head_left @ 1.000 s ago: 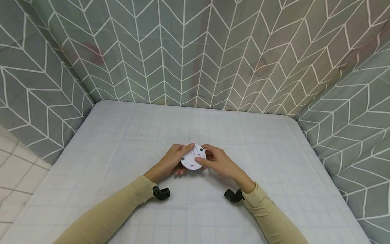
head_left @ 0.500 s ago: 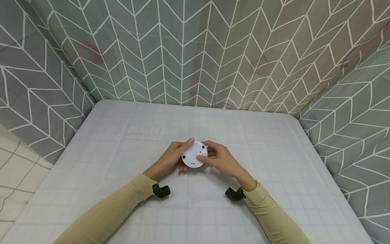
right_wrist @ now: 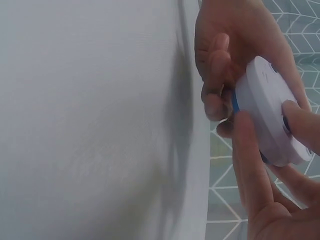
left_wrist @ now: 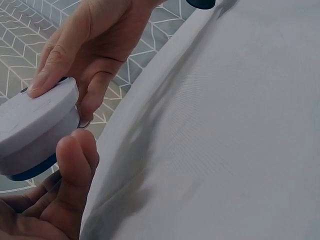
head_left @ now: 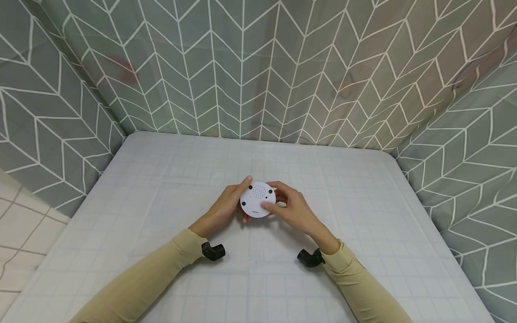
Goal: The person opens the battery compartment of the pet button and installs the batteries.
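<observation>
Between both hands is a round white device point(head_left: 256, 202) with a dotted patch of small holes, black round feet and a short slot on its upturned face. Its kind is unclear. Blue shows along its underside in both wrist views. The left hand point(head_left: 222, 205) holds the left side, its thumb along the rim and its other fingers partly hidden below. From the right, the right hand point(head_left: 298, 211) pinches it, thumb pressed on the face and fingers behind the edge. A small pale tip sticks out by the right index finger. In the right wrist view, the device point(right_wrist: 270, 110) is tilted above the tabletop.
A white cloth with faint grid lines covers the table point(head_left: 194, 166). Grey curtains point(head_left: 226, 67) with a white chevron pattern stand behind it and on both sides. Pale floor tiles point(head_left: 24, 233) show at left. Black cameras sit on both wrists.
Both hands have carried the device slightly away from the body. The left thumb has slid from its face to the rim, uncovering another black foot. The right thumb stays on the face.
</observation>
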The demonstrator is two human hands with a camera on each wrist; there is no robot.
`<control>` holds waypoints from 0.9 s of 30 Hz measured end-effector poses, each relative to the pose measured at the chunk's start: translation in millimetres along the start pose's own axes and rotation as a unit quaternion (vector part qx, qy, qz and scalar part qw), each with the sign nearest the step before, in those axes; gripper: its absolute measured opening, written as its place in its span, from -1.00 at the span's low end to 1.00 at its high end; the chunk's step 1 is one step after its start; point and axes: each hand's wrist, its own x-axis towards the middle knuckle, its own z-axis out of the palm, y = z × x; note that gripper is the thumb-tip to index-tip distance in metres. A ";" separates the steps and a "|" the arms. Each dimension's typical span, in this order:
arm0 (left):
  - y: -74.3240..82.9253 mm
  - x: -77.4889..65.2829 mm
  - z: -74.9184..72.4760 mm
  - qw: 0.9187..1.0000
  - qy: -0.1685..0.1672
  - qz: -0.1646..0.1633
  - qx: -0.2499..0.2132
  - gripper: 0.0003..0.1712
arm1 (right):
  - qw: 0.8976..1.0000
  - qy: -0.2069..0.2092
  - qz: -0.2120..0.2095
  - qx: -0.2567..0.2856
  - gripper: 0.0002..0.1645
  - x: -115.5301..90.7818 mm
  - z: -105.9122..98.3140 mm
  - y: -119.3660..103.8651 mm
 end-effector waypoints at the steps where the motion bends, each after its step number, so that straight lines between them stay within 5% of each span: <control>1: -0.1 -0.2 -0.2 1.000 -0.007 0.003 -0.002 -0.10 | 1.000 0.006 -0.002 -0.003 -0.43 -0.2 0.2 -0.5; 7: 0.2 -0.2 -1.6 0.999 -0.037 0.015 -0.017 -0.08 | 0.998 0.045 -0.032 -0.033 -0.45 -0.4 1.5 -1.9; 16: 5.5 0.1 -3.2 0.998 -0.040 0.023 -0.033 -0.20 | 0.997 0.058 -0.042 -0.001 -0.46 -2.1 4.8 -3.7; 27: 7.3 0.5 -4.6 0.999 -0.015 0.045 -0.006 -0.35 | 0.999 0.035 0.016 -0.024 -0.56 -2.3 2.0 -4.4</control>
